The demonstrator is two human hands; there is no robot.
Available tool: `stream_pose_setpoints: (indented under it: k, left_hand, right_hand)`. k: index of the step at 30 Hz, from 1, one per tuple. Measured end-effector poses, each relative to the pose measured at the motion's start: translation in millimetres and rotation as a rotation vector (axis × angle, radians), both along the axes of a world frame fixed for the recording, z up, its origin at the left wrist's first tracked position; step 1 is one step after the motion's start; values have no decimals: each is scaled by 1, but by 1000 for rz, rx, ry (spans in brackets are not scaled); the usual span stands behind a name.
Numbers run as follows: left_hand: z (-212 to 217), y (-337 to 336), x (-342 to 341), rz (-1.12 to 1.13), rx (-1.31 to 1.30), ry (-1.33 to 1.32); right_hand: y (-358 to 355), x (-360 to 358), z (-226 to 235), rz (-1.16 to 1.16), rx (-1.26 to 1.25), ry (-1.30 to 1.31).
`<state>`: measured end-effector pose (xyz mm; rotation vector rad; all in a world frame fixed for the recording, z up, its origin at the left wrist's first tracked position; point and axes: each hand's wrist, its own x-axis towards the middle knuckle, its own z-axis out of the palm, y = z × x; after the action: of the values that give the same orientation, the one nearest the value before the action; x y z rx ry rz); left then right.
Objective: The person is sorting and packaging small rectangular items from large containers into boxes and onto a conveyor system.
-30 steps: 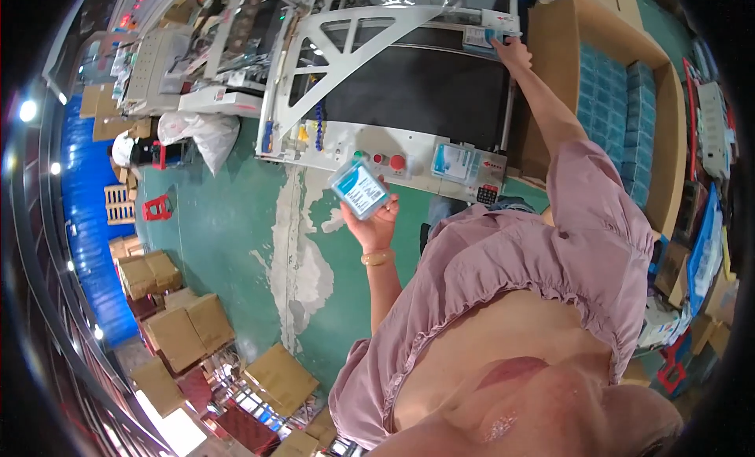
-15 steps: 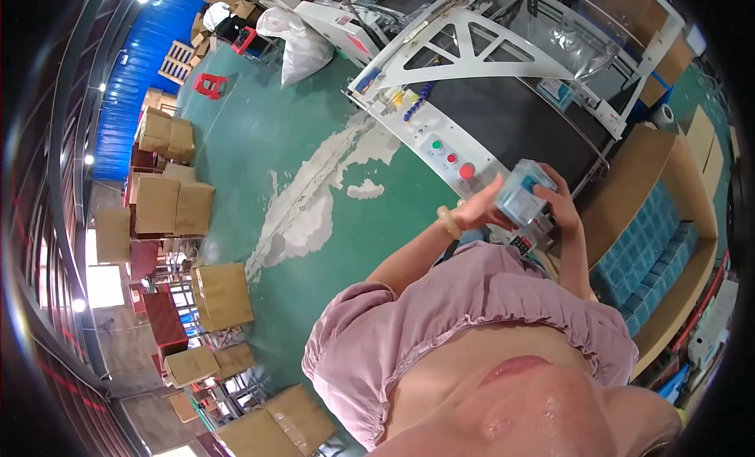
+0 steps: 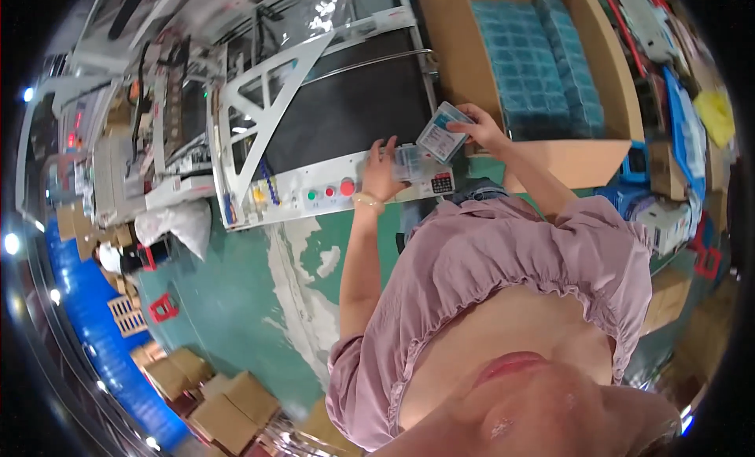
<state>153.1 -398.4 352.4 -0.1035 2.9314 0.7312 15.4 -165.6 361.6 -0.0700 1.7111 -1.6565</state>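
Note:
In my right hand [image 3: 481,130] is a flat, clear plastic box [image 3: 440,140] with a blue and white printed face, tilted and gripped by its right side. My left hand [image 3: 380,176], a pale bangle at its wrist, is over the machine's white control panel [image 3: 295,191]. Its fingers point away from me and its thumb reaches to the right. Between them sits another clear plastic box [image 3: 408,163], partly hidden, close beside the one in my right hand. How firmly the left fingers press on it is hard to see.
The machine's black belt [image 3: 346,103] lies beyond my hands, under a white slotted frame arm [image 3: 271,103]. Red and green buttons [image 3: 330,191] are left of my left hand. At the right, an open carton [image 3: 621,79] holds rows of blue boxes [image 3: 523,64].
My view has swung right, bringing the carton ahead of me. Both hands were together around the clear boxes; now one box is apart in my right hand, and my left is over the panel.

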Motion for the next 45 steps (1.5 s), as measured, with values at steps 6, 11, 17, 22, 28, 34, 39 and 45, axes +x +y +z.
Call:
stream_pose_setpoints:
  k: [6,11,17,22,28,34,39,45]
  left_hand:
    - [39,45,-6,-79,-418,268]
    - [-48,120,-51,-151,1292,49]
    - [-72,226,-128,1178,1916,-331]
    - [-45,280,-141,1469,1782,79]
    - [-13,303,-136,1467,1618,436]
    - [12,364,-154,1189,912,820]
    - [-9,373,-147,685,425,907]
    - [-15,356,-132,552,336,815]
  right_hand:
    - [86,51,0,-378,-98,-56]
    - [161,119,2,-806,-414,-194]
    - [226,207,12,-928,-364,-257]
    - [288,211,26,-903,-398,-119]
    - [343,51,14,-845,55,640]
    - [326,-45,-43,-870,656,826]
    - [296,-37,-49,-785,408,770]
    - [297,-45,-63,-798,523,884]
